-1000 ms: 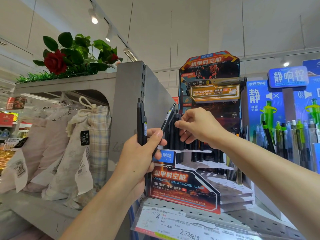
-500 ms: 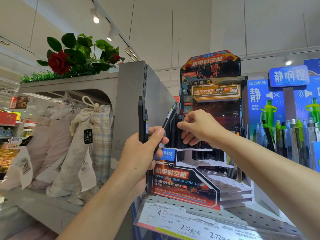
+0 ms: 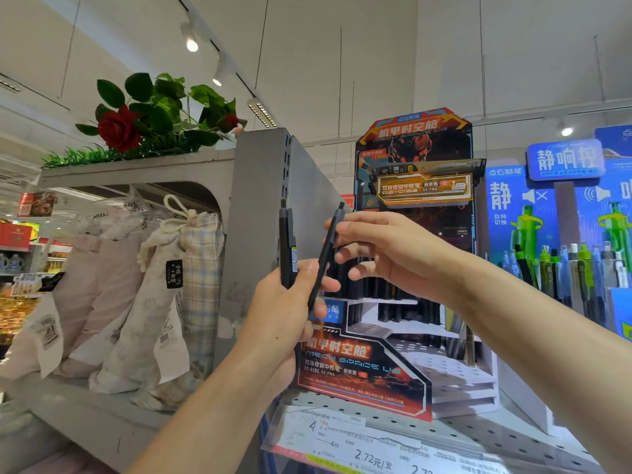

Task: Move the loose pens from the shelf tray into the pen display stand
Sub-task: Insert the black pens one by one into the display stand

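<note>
Blocking much of the pen display stand (image 3: 376,367), the two forearms cross in front of its stepped white tiers, so only part of the black pens standing in its upper row (image 3: 386,285) can be seen. The left hand (image 3: 280,313) is curled round upright black pens (image 3: 286,244), and how many it holds is hard to tell; a slanted black pen (image 3: 326,254) also runs down into its fingers. The right hand (image 3: 383,254) pinches that slanted pen near its top between thumb and forefinger, with the other fingers loosely spread toward the stand. The shelf tray is not clearly made out; a perforated grey shelf (image 3: 478,436) carries the stand, with a price label strip (image 3: 372,453) along its front edge, cut off at the bottom. To the right, a blue display of green and grey pens (image 3: 581,268) is cropped by the frame. To the left, drawstring fabric bags (image 3: 164,285) fill a grey shelf under an artificial rose (image 3: 119,128).
</note>
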Tool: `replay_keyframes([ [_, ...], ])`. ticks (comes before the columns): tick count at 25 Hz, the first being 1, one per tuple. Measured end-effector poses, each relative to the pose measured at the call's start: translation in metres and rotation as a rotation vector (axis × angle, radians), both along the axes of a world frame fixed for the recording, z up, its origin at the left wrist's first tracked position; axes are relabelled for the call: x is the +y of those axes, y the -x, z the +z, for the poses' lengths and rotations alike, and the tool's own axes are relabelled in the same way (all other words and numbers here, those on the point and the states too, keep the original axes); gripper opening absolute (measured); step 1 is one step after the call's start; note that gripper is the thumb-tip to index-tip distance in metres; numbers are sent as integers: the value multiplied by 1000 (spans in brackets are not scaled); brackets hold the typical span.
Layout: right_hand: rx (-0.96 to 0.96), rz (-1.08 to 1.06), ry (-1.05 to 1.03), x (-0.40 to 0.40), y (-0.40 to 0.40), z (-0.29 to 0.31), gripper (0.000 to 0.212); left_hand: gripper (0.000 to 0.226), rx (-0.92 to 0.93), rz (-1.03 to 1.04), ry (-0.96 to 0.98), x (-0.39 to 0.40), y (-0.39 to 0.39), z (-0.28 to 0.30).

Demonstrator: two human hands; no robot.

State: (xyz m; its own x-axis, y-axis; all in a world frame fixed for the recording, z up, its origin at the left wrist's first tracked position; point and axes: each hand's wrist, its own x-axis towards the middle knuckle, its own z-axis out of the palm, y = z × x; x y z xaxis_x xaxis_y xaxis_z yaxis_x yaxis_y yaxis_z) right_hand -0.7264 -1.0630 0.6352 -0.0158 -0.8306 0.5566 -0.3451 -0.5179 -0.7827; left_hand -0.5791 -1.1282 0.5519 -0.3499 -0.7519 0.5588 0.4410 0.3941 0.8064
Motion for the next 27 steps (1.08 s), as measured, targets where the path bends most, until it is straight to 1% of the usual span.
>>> replay_keyframes([
  [4,77,-65,7,1,-1,-1,15,31,1,1,21,1,1,-2],
  [7,-3,-100,39,0,-4,4,12,32,-5,22,3,-1,1,-4],
  [11,-120,-241,164,-5,-7,13,13,35,39,10,-38,-8,-4,-9],
  [12,-104,-294,195,-7,-7,12,13,38,49,9,-36,-9,-6,-9],
  [14,30,-452,274,-12,-7,10,13,41,66,8,-27,-10,-8,-8],
  [16,177,-583,340,-17,-6,7,19,39,93,3,-25,-10,-10,-7],
  [17,219,-614,357,-20,-6,6,21,36,105,-1,-21,-10,-12,-6],
  [20,308,-670,372,-27,-5,5,25,28,99,11,10,-13,-17,-5],
  [22,318,-681,366,-30,-4,6,30,27,74,31,40,-16,-20,-6],
  [23,306,-678,358,-31,-3,7,31,31,59,40,53,-17,-20,-6],
  [25,294,-668,335,-34,-2,8,32,44,30,66,72,-18,-21,-8],
  [27,309,-661,310,-36,-2,8,34,45,15,80,79,-17,-21,-9],
])
